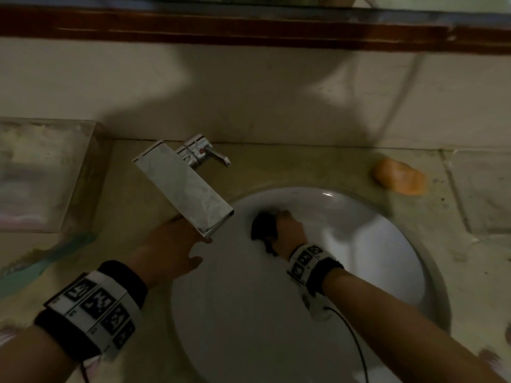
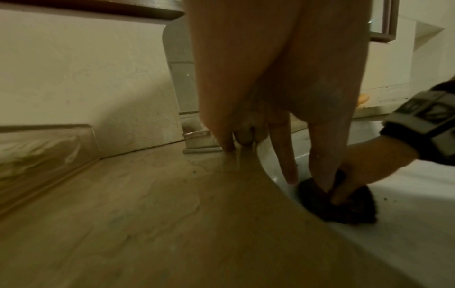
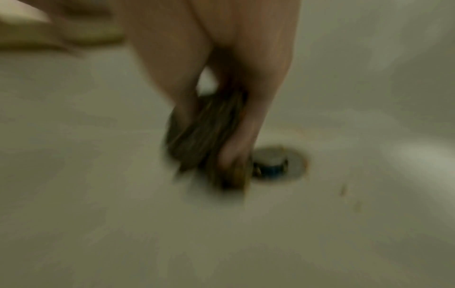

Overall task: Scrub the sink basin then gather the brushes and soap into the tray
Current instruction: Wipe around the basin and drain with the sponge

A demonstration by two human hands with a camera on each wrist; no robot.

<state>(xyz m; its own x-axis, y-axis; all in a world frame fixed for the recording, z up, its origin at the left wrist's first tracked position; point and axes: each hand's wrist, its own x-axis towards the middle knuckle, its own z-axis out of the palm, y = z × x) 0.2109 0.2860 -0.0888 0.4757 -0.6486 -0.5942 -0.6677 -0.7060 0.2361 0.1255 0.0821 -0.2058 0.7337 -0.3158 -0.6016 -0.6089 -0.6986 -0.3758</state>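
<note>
Right hand [image 1: 287,230] curls its fingers around a dark scrubber [image 1: 264,226], pressing it to the white sink basin [image 1: 249,313] just beside the drain [image 3: 278,161]. Left hand [image 1: 171,250] rests spread on the desk [image 1: 132,194] at the basin's rim, under the faucet [image 1: 188,189]. Orange soap [image 1: 399,176] lies well apart, beyond the basin; a clear tray [image 1: 77,172] sits far left.

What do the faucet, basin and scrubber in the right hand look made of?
Faucet: polished metal, probably chromed; mirror-like reflections on the flat spout.
Basin: glossy white, likely glazed ceramic; bright highlights on the wall.
Scrubber: dark, coarse, fibrous wad gripped by the right hand; possibly steel wool or a scouring pad, blur leaves it open.
</note>
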